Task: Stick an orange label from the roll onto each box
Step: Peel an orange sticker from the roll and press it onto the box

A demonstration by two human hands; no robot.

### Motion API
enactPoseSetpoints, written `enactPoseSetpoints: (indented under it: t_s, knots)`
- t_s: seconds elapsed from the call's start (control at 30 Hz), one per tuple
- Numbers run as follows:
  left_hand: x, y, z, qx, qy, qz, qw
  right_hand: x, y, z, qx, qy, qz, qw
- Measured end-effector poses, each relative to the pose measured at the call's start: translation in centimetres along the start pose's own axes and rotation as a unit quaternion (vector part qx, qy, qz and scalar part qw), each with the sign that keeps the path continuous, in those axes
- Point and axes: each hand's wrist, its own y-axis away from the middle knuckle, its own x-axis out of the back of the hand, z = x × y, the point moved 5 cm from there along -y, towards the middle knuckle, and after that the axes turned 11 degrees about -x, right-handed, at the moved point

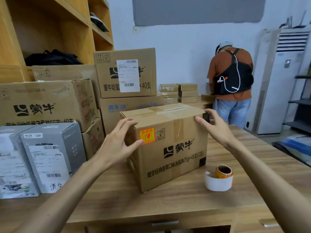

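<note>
Wooden desk [185, 204] filled the lower frame, cardboard box [176, 157] dead centre, orange label [147, 135] on its front, upper left. Left hand [117, 145] and right hand [217, 126] rested loose-fingered on the top corners, label roll [220, 177] lower right. I'd thumb that label's edges flat first.

The box [175, 158] is made of matt cardboard, sealed with glossy tape [178, 127] (slightly wrinkled); beside the box a paper label roll [223, 173] is set on a smooth wood-grain table [168, 202].
</note>
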Motion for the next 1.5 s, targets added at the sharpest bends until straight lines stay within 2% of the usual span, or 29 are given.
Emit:
enactPoseSetpoints:
  t_s: [0.27, 0.5, 0.9, 1.2, 1.5]
  knots:
    - [-7.3, -6.4, 1.5, -0.002, 0.059, -0.022, 0.998, 5.5, -4.0, 4.9, -0.017, 0.113, 0.044, 0.992]
    - [-15.1, -12.8, 3.1, 0.044, 0.224, -0.053, 0.972, 10.9, -7.5, 9.7, -0.032, 0.181, 0.088, 0.979]
    - [-26.0, -23.3, 2.2, 0.047, 0.246, -0.072, 0.966, 16.4, -17.0, 16.1, -0.039, 0.258, 0.127, 0.957]
    - [-32.7, -30.4, 0.6, 0.025, 0.236, -0.068, 0.969, 18.2, -25.3, 20.4, -0.040, 0.256, 0.126, 0.958]
    - [-36.1, -33.8, -1.0, 0.031, 0.231, -0.062, 0.971, 18.4, -28.8, 21.8, -0.038, 0.231, 0.121, 0.965]
